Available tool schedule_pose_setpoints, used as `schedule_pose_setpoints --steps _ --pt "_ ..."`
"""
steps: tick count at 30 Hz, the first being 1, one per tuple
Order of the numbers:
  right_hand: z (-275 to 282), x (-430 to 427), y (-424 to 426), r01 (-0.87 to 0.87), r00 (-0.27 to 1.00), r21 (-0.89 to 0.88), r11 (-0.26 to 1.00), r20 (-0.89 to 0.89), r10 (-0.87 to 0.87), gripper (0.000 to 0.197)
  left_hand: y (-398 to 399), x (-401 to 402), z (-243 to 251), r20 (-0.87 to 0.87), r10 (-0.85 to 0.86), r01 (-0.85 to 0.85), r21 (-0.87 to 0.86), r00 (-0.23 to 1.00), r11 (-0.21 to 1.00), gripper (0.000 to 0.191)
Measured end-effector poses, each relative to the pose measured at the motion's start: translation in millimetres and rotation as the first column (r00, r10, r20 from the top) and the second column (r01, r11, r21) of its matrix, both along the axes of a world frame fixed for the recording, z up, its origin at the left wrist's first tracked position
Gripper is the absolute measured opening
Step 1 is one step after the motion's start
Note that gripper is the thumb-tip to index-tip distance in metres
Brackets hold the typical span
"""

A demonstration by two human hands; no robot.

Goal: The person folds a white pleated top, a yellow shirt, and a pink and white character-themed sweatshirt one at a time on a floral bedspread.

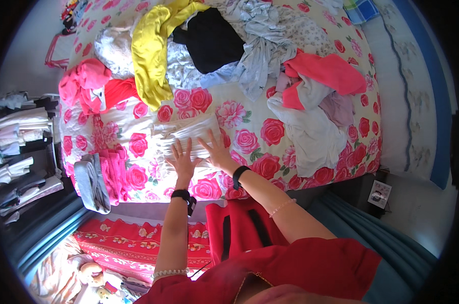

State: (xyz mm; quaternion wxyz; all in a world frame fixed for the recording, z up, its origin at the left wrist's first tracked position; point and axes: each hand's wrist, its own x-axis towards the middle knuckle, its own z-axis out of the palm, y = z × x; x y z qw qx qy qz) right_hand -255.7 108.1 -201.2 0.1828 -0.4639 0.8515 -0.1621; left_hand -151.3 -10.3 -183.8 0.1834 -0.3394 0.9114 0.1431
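Note:
A white pleated garment (189, 131) lies as a rough rectangle near the front edge of the bed. My left hand (183, 159) rests on its near left part, palm down with the fingers spread. Beside it my right hand (217, 154) presses on the right part, fingers also apart. The two thumbs nearly meet over the cloth. Neither hand grips anything. To the left, a folded grey garment (92, 182) and a folded pink knit garment (113, 173) lie side by side at the bed's edge.
Across the rose-print bedsheet (271, 131) lie a yellow garment (151, 49), a black garment (214, 41), grey patterned clothes (263, 41) and pink-and-white clothes (324, 76). A red and pink heap (87, 85) sits far left. Clothes fill a rack (20, 136) beyond the bed. Teal curtains (370, 224) hang near me.

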Motion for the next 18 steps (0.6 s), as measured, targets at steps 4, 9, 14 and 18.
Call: schedule_pose_setpoints --steps 4,9,14,18 --pt "23.1 -10.9 65.4 0.0 0.848 0.064 0.998 0.529 -0.033 0.066 36.7 25.1 11.6 -0.09 0.087 -0.086 0.024 0.992 0.996 0.07" --pt "18.0 -13.0 212.5 0.234 0.805 0.221 0.947 0.502 -0.316 0.053 91.0 62.3 26.2 -0.117 0.194 -0.171 0.181 0.974 0.968 0.073" --pt "-51.7 -46.9 400.7 0.42 0.833 0.505 0.754 0.115 -0.541 0.027 156.3 62.4 19.5 -0.129 0.153 -0.12 0.231 0.98 0.965 0.072" --pt "-26.9 -57.6 436.6 0.541 0.224 0.62 0.568 0.544 -0.808 0.023 179.5 90.3 26.1 -0.009 0.209 -0.194 0.336 0.978 0.922 0.071"
